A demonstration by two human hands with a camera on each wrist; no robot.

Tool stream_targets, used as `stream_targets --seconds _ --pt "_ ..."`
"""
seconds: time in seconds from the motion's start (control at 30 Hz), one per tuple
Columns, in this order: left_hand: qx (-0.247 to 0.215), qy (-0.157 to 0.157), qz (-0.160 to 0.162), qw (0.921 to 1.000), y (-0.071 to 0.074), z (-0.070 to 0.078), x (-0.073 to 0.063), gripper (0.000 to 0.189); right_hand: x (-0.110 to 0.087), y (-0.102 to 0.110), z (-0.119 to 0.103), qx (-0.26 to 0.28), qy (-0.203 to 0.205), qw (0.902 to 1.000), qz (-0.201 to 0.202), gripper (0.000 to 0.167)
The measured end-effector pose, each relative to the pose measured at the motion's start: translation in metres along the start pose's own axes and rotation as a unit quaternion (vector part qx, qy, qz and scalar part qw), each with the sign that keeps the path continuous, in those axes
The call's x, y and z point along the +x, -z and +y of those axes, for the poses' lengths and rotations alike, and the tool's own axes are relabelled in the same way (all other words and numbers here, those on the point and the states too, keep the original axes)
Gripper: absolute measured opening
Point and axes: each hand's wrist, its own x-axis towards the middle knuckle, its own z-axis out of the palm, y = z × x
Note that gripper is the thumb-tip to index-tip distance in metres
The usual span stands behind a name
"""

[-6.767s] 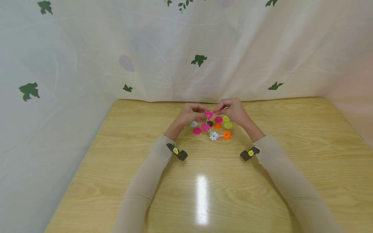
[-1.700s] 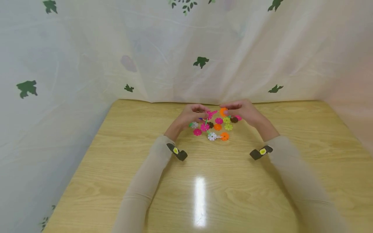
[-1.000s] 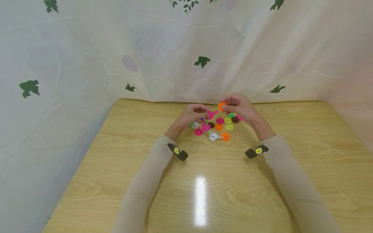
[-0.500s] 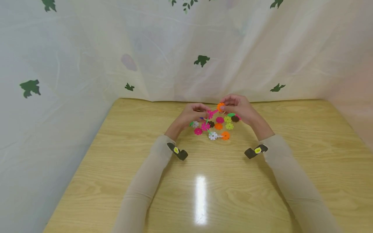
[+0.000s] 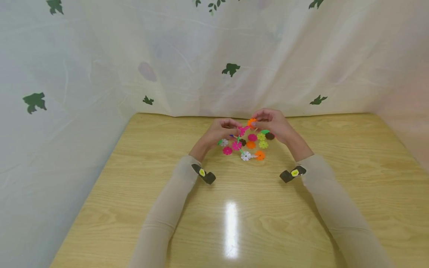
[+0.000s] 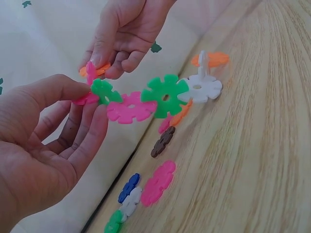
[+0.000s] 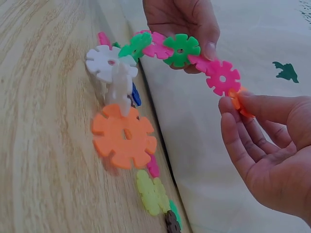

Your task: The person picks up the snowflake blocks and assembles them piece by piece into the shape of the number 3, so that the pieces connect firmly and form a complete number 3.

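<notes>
My left hand (image 5: 218, 132) pinches a chain of interlocking plastic snowflake discs by a pink disc near its far end. An end pink disc (image 7: 223, 77) stands out beyond that grip, slotted crosswise. From the held part, a green disc (image 6: 106, 92), a pink disc (image 6: 131, 108), another green disc (image 6: 165, 95), white discs and a large orange disc (image 7: 124, 136) follow toward the camera side. My right hand (image 5: 275, 124) pinches a loose orange disc (image 7: 238, 103) between thumb and fingers, its edge right at the rim of the end pink disc. Fingertips partly hide this orange disc.
Loose discs lie on the wooden table (image 5: 201, 216) under and around the chain: pink (image 5: 227, 150), orange (image 5: 250, 144), yellow (image 5: 263, 144), brown (image 5: 269, 136), blue (image 6: 129, 188) and others. A pale curtain (image 5: 187, 74) hangs along the table's far edge.
My right hand, earlier at the chain's pink end disc, has taken an orange disc from the right side and brought it left to that pink disc. The left hand has stayed nearly still.
</notes>
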Motion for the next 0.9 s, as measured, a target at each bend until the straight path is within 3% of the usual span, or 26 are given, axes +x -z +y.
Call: stream_targets --seconds 0.9 --pt "0.009 -0.025 0.007 0.9996 -0.0006 -0.003 0.0 0.025 0.0015 -0.006 0.0096 0.021 0.019 0.9985 0.047 0.017"
